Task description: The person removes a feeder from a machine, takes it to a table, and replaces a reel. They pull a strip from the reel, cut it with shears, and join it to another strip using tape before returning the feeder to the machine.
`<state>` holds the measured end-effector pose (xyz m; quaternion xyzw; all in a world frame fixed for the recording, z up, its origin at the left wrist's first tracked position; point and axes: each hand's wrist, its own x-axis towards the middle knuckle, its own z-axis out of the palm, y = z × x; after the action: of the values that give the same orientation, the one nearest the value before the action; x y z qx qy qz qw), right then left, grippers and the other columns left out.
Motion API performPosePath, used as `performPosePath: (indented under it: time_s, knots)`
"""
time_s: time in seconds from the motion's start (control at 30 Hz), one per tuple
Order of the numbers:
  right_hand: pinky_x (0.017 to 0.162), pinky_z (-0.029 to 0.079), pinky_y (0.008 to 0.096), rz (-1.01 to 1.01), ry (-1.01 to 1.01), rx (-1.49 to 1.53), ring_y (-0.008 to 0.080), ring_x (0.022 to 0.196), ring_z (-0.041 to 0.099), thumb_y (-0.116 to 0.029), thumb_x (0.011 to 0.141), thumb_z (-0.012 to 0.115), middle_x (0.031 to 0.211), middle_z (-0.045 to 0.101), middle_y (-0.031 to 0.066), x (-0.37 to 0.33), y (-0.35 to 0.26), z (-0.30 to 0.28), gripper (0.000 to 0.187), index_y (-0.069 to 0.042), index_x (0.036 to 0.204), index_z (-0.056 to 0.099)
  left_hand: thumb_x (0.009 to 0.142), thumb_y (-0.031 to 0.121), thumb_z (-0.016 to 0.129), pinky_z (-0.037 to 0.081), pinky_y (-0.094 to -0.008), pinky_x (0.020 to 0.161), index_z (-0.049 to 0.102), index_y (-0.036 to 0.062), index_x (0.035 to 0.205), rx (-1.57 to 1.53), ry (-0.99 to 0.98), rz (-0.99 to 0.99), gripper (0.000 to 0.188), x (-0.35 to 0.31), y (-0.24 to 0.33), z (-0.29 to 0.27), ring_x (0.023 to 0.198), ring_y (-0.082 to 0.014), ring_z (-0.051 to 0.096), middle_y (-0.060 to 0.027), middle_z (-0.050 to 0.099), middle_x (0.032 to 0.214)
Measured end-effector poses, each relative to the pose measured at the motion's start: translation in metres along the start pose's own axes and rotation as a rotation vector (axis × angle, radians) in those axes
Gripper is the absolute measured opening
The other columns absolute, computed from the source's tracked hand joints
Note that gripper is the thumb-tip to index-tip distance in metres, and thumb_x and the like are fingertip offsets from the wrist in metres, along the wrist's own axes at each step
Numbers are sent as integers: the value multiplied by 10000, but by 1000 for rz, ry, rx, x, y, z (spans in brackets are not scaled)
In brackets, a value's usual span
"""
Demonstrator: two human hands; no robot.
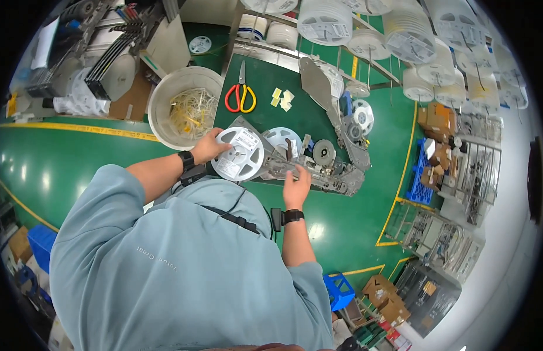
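My left hand (207, 147) grips a white plastic reel (239, 157) by its left rim, thumb on the face near a printed label. The reel overlaps the near end of a grey metal tape feeder (339, 185) lying along the table's front edge. Beside that feeder's middle, my right hand (297, 186) has its fingers apart with nothing visible in them; whether the fingertips touch the metal is hard to tell. Just beyond lie a second white reel (275, 138) and a small grey reel (324, 152). Another feeder (316, 83) runs down the table's right side.
Scissors with red and yellow handles (241, 96) and several pale yellow pieces (282, 98) lie on the green table (265, 70). A white bin (160, 111) of tape scraps stands left. Racked reels (324, 26) hang at the back right; blue crates (421, 175) stand right.
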<state>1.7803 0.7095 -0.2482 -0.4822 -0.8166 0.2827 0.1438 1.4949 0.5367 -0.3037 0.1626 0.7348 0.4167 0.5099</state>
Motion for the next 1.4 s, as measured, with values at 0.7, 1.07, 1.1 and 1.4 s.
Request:
performPosePath:
  time_s: [0.7, 1.07, 1.1, 1.4]
  knots:
    - [967, 466, 535, -879, -395, -192, 381, 1150, 601, -246, 726, 816, 1268, 630, 158, 65, 14, -2, 378, -120, 1065, 704, 816, 274, 765, 577, -418, 790, 713, -10, 1082, 33, 358, -35, 393, -47, -26, 42, 849, -259, 733, -161, 755, 965]
    - [1115, 359, 510, -974, -363, -161, 317, 1327, 477, -331, 856, 741, 1384, 581, 109, 53, 29, 2, 424, -146, 1235, 696, 819, 57, 800, 546, -324, 765, 653, 9, 1069, -45, 454, -90, 294, -36, -50, 37, 805, -154, 645, -28, 673, 917]
    - [1115, 359, 510, -977, -357, -163, 317, 1327, 477, -331, 856, 741, 1384, 581, 109, 54, 31, 1, 424, -146, 1235, 696, 827, 52, 795, 546, -323, 773, 654, 6, 1081, -85, 436, -81, 293, -30, -47, 36, 816, -153, 646, -28, 675, 923]
    - [1103, 364, 509, -983, -388, -148, 329, 1314, 485, -316, 847, 759, 1370, 594, 99, 64, 25, -8, 369, -119, 1158, 724, 780, 163, 855, 552, -345, 804, 655, 21, 987, -97, 494, -95, 320, -22, -46, 44, 856, -179, 676, -75, 718, 939]
